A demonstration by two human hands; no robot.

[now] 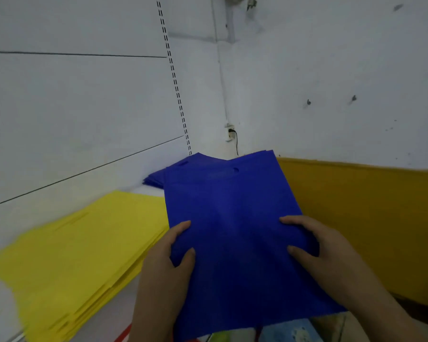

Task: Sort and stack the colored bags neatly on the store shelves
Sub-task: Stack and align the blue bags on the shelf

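Both hands grip a sheaf of blue bags (232, 230) above the white shelf (124, 314): the left hand (168, 262) pinches its left edge, thumb on top, and the right hand (324, 253) clamps the right edge the same way. The bags look thin, soft and light, likely non-woven fabric, so they will sag and slide apart unless held at both sides near the middle. Behind lies a blue pile (158, 178) against the back wall. The yellow stack (79, 255) sits to the left, edges fanned and blurred. An orange stack (366, 218) flanks the right. The gap between them is narrow, with open room only straight ahead.
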